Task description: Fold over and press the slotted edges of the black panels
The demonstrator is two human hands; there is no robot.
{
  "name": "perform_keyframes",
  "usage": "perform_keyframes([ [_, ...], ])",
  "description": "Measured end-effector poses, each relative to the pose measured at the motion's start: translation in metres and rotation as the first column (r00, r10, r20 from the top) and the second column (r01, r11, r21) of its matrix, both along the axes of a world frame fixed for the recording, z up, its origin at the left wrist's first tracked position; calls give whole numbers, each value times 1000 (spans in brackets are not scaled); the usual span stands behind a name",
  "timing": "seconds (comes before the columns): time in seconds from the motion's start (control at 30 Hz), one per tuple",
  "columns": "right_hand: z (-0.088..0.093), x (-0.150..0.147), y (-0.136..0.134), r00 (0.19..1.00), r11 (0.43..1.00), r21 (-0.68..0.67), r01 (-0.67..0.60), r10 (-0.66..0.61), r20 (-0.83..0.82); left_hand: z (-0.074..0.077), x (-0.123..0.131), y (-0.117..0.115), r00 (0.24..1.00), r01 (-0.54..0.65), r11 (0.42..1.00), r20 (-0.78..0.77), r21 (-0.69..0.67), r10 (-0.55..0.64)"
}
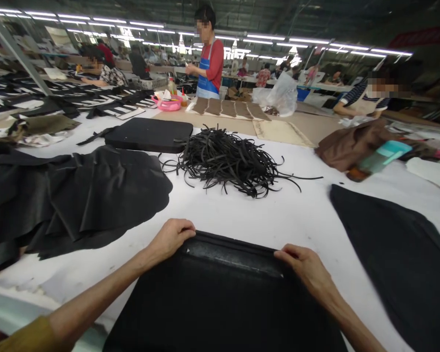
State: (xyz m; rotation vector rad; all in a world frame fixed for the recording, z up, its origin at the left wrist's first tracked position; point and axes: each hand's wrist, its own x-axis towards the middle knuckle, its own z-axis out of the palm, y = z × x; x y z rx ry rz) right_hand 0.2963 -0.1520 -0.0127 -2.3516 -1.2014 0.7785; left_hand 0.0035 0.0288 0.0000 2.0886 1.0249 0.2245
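Note:
A large black panel (223, 308), perhaps leather or fabric, lies on the white table right in front of me. My left hand (176, 235) pinches its far left corner between thumb and fingers. At the far right corner, my right hand (300, 261) pinches the same edge. Between the two hands the far edge looks folded into a narrow strip, with a shinier band just below it. Beyond the panel lies a tangled heap of thin black strips (227, 159), touched by neither hand.
Draped black sheets (73, 195) lie at left, and a thick black slab (150, 133) sits behind them. Another black piece (396, 259) is at right, near a teal-lidded bottle (379, 159) and brown material (352, 144). A person in a blue apron (207, 68) stands across the table (278, 215).

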Motion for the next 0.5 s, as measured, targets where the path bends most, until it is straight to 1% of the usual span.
perform_keyframes([
  [0.07, -3, 3, -12, 998, 1000, -5, 15, -15, -56, -1, -1, -7, 998, -64, 992, 12, -107, 66],
  [0.13, -8, 6, -22, 993, 1000, 17, 1, 1, -118, -5, -2, -12, 993, -113, 979, 2, -172, 115],
  [0.23, -21, 14, -34, 968, 1000, 12, 19, -15, -251, -12, -4, -16, 989, -145, 966, -16, -216, 144],
  [0.33, -35, 21, -41, 926, 996, -50, 69, -83, -369, -18, -7, -16, 984, -178, 950, -40, -256, 174],
  [0.4, -42, 23, -42, 915, 991, -90, 101, -128, -382, -22, -7, -16, 977, -214, 937, -68, -275, 204],
  [0.5, -45, 23, -39, 931, 981, -132, 139, -175, -320, -26, -7, -14, 963, -270, 919, -106, -288, 249],
])
